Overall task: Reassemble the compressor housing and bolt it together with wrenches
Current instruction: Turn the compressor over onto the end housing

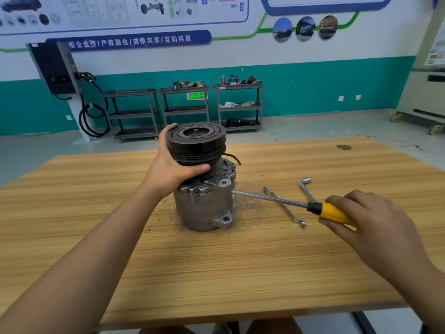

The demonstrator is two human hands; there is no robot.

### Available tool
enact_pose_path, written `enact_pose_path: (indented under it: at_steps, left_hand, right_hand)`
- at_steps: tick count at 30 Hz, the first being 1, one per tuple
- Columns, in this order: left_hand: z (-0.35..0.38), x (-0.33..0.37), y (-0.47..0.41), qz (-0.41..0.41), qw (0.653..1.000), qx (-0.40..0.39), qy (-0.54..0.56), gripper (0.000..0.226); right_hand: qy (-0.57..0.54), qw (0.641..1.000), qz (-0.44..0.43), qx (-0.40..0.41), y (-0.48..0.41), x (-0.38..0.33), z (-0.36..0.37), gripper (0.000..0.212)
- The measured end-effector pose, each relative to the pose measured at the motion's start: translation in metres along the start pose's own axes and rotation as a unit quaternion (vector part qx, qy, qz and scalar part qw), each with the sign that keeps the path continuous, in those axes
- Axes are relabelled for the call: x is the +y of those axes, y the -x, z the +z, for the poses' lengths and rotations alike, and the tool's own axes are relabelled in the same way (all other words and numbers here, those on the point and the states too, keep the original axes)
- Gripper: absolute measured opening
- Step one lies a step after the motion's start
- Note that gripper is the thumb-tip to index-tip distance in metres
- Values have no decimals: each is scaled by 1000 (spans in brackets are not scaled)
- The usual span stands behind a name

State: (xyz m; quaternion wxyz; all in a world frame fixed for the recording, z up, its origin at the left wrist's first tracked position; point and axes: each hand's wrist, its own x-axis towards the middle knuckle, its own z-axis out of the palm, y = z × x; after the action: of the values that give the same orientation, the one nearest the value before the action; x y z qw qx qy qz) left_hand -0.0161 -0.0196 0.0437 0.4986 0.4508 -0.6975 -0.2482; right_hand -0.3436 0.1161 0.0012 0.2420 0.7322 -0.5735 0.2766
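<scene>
The grey compressor housing (203, 208) stands upright in the middle of the wooden table (216, 273), with its black pulley (196, 143) on top. My left hand (172, 165) grips the pulley from the left side, thumb across its front. My right hand (375, 225) holds the yellow handle of a screwdriver (334, 213). Its long shaft points left, and the tip touches the housing's right side at the seam. Two wrenches lie on the table under and behind the shaft: a ring spanner (284, 206) and an L-shaped socket wrench (305, 189).
Dark grit surrounds the housing's base. A round hole (343, 147) sits near the table's far right edge. Three grey shelf carts (185, 109) with parts stand by the far wall, and a black charger unit (54, 68) with cable hangs at left.
</scene>
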Motion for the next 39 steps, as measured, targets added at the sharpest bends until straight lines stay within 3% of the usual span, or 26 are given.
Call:
enact_pose_path:
  at_steps: [18, 22, 25, 31, 36, 39]
  left_hand:
    - [20, 13, 14, -33, 992, 107, -56, 116]
    - [4, 15, 8, -64, 996, 26, -52, 116]
    - [-9, 18, 1, -76, 996, -29, -26, 115]
    - [-4, 18, 1, -67, 997, 10, -24, 113]
    - [-3, 17, 2, -69, 997, 17, -16, 113]
    - [-3, 16, 2, -72, 997, 16, -15, 114]
  right_hand:
    - [72, 997, -11, -31, 10, -5, 0, 40]
    - [80, 995, -13, -60, 0, 0, -8, 37]
    - [133, 985, 1, -111, -11, -3, -11, 62]
    - [158, 968, 15, -194, -17, 2, -5, 74]
    - [122, 973, 44, -188, -19, 4, -7, 73]
    - [123, 976, 58, -170, -15, 6, -6, 59]
